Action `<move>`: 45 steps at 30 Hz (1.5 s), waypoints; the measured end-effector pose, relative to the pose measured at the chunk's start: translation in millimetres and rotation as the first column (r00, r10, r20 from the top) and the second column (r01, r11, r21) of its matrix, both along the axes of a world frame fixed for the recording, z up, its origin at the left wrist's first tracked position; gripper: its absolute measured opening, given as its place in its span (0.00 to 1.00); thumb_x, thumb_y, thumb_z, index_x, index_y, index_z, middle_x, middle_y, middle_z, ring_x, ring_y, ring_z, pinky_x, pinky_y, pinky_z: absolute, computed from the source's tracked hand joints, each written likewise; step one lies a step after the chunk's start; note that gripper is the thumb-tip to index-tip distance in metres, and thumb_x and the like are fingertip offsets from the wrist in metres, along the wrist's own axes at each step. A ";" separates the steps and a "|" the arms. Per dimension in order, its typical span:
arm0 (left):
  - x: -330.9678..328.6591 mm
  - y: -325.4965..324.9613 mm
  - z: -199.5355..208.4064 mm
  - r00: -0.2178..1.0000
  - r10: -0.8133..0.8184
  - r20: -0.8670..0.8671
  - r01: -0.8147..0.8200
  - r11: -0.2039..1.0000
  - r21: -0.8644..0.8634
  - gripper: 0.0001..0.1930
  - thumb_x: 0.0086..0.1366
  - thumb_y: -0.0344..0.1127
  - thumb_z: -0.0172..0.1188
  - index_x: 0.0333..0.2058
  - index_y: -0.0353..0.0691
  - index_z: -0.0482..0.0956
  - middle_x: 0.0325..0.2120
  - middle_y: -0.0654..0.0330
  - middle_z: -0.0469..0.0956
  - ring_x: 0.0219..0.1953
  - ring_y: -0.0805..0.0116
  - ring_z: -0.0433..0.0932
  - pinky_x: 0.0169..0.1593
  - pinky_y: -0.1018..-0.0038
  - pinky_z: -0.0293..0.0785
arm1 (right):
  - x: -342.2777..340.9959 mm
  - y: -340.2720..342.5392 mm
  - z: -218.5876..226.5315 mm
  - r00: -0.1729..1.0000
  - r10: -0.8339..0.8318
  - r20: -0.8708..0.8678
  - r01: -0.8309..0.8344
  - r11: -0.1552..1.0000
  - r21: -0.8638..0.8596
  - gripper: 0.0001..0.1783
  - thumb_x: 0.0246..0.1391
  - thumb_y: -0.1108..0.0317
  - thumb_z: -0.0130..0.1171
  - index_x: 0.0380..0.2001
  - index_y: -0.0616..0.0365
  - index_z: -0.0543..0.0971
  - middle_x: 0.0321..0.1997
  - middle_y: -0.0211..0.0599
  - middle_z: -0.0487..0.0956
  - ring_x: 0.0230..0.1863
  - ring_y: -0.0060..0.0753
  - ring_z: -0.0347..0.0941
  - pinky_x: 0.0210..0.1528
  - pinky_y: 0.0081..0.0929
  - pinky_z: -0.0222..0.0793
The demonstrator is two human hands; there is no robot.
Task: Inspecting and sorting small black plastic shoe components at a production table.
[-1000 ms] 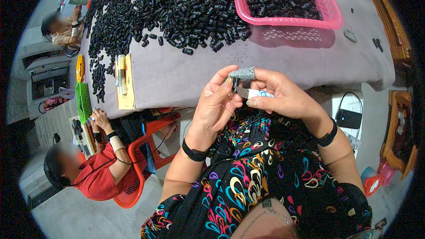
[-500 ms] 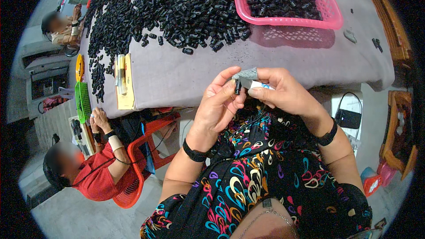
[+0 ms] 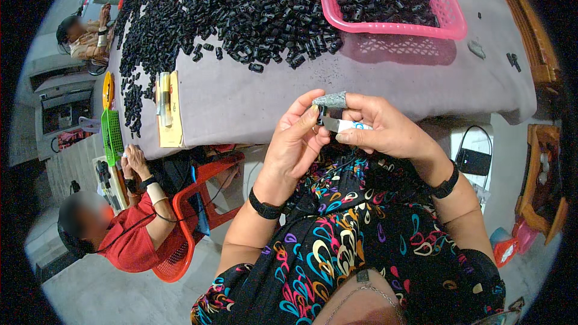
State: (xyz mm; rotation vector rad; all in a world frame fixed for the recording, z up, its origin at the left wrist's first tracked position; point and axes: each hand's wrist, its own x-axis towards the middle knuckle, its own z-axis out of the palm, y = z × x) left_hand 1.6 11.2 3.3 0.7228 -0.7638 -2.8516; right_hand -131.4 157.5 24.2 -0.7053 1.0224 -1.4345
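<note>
Close in front of me, over the near table edge, my left hand (image 3: 293, 139) pinches a small black plastic part (image 3: 321, 114) between thumb and fingers. My right hand (image 3: 388, 125) is closed on a small blade (image 3: 332, 123) with a white wrapped grip. A grey knitted finger sleeve (image 3: 330, 101) covers the tip of my right index finger, which reaches over the black part. The blade's flat metal end lies against or just beside the part; my fingers partly hide where they meet.
A large heap of black parts (image 3: 259, 18) covers the far left of the cloth-covered table (image 3: 241, 99). A pink basket (image 3: 391, 30) holds more. At left lie a yellow card box (image 3: 170, 111) and a green basket (image 3: 111, 135). A co-worker in red (image 3: 135, 229) sits left.
The blade has shifted slightly, and more of its metal and white grip now shows. My right index finger has moved a little left over the black part. My left hand barely moves.
</note>
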 end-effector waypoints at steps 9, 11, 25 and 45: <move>-1.5 2.7 -2.9 1.000 0.015 -0.008 -0.016 0.998 -0.069 0.17 0.63 0.30 0.55 0.51 0.37 0.67 0.34 0.61 0.75 0.27 0.74 0.75 0.30 0.80 0.76 | -0.6 -2.0 -14.3 0.999 -0.001 -0.045 0.002 1.000 0.028 0.18 0.56 0.63 0.54 0.48 0.58 0.72 0.25 0.18 0.71 0.19 0.07 0.56 0.18 0.11 0.50; 0.4 1.8 -4.1 1.000 0.005 -0.026 -0.007 0.998 -0.056 0.17 0.63 0.30 0.55 0.51 0.37 0.67 0.33 0.61 0.75 0.27 0.74 0.75 0.31 0.80 0.76 | -2.7 -1.7 -23.5 0.995 -0.049 -0.090 0.055 0.996 0.073 0.17 0.56 0.62 0.54 0.47 0.59 0.73 0.24 0.18 0.70 0.18 0.07 0.56 0.17 0.11 0.51; 3.3 1.4 -1.8 0.999 0.026 0.021 -0.024 0.997 -0.069 0.16 0.63 0.30 0.55 0.50 0.36 0.67 0.36 0.60 0.76 0.26 0.75 0.76 0.30 0.79 0.77 | 5.5 -2.8 -8.5 0.996 -0.044 -0.082 0.043 0.999 -0.016 0.21 0.54 0.66 0.56 0.51 0.58 0.68 0.29 0.21 0.74 0.20 0.07 0.58 0.19 0.10 0.54; -81.5 -29.0 63.2 0.998 -0.035 -0.052 0.010 0.908 -0.418 0.14 0.64 0.30 0.52 0.48 0.34 0.70 0.33 0.59 0.76 0.33 0.70 0.79 0.36 0.77 0.79 | -10.0 -2.3 -19.1 0.937 -0.348 0.037 0.348 0.937 -0.003 0.16 0.55 0.69 0.55 0.47 0.59 0.73 0.25 0.22 0.72 0.16 0.08 0.59 0.17 0.10 0.56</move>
